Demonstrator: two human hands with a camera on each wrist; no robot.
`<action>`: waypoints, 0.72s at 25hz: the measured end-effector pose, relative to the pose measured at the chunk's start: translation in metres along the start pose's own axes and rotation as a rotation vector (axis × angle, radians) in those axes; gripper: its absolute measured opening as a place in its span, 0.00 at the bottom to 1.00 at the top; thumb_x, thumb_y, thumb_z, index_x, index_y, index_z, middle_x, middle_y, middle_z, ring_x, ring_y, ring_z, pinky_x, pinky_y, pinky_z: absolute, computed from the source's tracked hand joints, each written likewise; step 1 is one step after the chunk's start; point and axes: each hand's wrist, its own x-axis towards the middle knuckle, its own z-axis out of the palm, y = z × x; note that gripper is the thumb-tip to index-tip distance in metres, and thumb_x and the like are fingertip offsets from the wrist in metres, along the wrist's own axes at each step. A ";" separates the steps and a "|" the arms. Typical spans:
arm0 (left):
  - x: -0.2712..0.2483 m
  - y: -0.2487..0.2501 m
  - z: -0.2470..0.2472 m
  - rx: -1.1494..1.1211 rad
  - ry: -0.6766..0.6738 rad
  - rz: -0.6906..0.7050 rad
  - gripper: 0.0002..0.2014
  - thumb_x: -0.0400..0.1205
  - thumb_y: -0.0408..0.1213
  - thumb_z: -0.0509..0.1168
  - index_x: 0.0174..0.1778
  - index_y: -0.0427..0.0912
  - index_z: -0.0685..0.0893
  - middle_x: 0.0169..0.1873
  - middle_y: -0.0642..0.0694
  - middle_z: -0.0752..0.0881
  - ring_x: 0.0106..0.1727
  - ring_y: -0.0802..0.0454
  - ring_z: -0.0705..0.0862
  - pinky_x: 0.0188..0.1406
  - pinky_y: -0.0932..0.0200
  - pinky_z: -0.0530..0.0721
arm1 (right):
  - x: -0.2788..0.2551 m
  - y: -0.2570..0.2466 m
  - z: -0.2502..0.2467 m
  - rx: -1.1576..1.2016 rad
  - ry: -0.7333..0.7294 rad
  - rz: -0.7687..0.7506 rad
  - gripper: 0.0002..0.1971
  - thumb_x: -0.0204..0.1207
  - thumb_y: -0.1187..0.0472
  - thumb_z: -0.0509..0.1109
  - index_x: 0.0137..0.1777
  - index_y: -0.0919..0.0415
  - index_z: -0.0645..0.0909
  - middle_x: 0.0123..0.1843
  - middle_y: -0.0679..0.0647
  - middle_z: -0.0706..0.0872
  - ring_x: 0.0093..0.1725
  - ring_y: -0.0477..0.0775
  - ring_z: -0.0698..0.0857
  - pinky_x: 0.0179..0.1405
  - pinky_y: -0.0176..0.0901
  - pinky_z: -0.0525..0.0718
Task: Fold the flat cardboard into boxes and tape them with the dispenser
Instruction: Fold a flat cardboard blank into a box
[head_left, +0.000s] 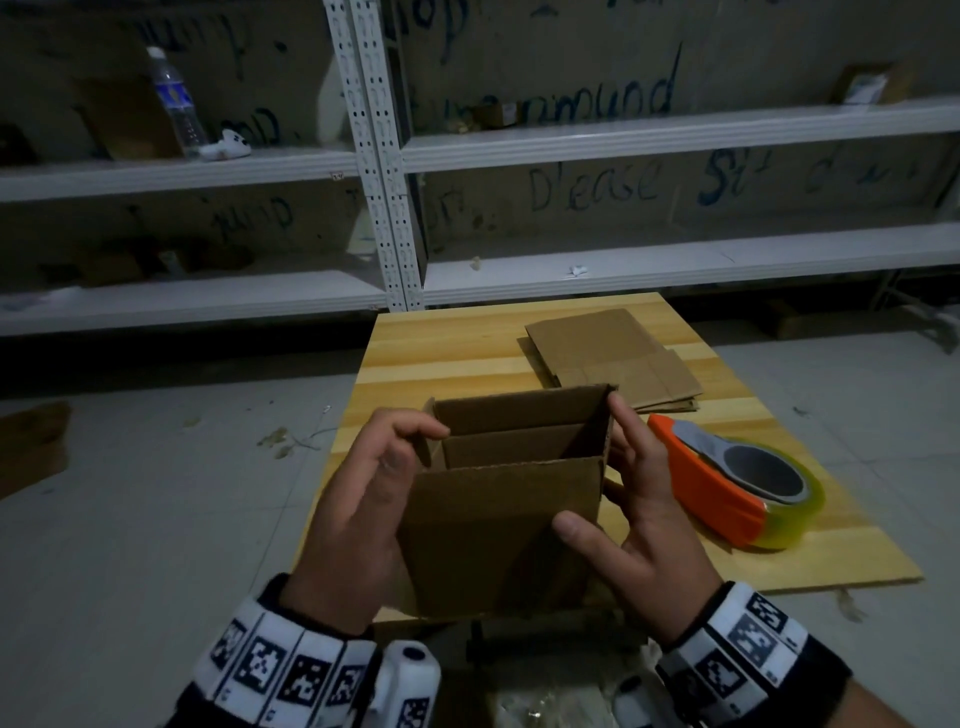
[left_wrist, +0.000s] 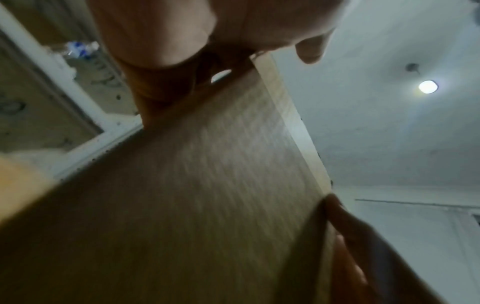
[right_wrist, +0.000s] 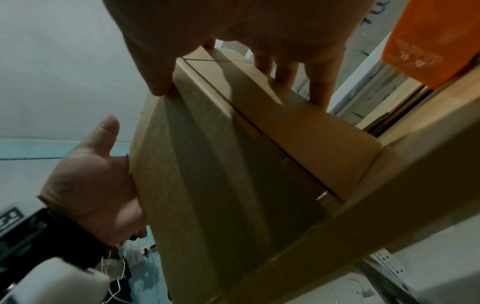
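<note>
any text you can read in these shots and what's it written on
"Please": blue handwriting on the back wall behind the shelves.
Other wall scrawl: not legible.
Water bottle label: too blurred.
Tape dispenser white print: blurred, unreadable.
Wristbands: square marker patterns, no words.

White metal shelving (head_left: 675, 132) is standing against a scribbled wall (head_left: 597, 98); a ceiling lamp (left_wrist: 428, 86) is glowing over the pale floor (head_left: 156, 493).

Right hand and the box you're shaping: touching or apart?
Touching. In the right wrist view the right hand has its thumb on one face of the box and its fingers on the adjoining face.
</note>
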 end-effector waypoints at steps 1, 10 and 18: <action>0.003 0.005 -0.004 0.097 -0.023 0.009 0.34 0.73 0.84 0.57 0.60 0.62 0.86 0.55 0.60 0.90 0.52 0.51 0.92 0.39 0.54 0.94 | 0.000 0.000 0.000 0.002 -0.003 -0.011 0.51 0.67 0.28 0.75 0.85 0.22 0.48 0.87 0.45 0.65 0.82 0.46 0.73 0.74 0.61 0.81; 0.002 0.025 0.000 0.372 -0.127 -0.135 0.35 0.76 0.59 0.63 0.83 0.75 0.66 0.67 0.68 0.74 0.58 0.81 0.78 0.44 0.81 0.82 | -0.003 -0.003 -0.004 -0.091 -0.116 -0.040 0.39 0.68 0.22 0.67 0.80 0.19 0.62 0.84 0.27 0.58 0.80 0.27 0.64 0.70 0.42 0.75; 0.003 0.007 0.011 -0.520 0.036 -0.356 0.24 0.92 0.52 0.53 0.87 0.64 0.72 0.81 0.45 0.83 0.76 0.44 0.86 0.77 0.36 0.82 | 0.000 -0.014 -0.002 -0.091 -0.072 -0.001 0.33 0.67 0.16 0.59 0.69 0.25 0.79 0.77 0.27 0.65 0.72 0.17 0.66 0.59 0.28 0.71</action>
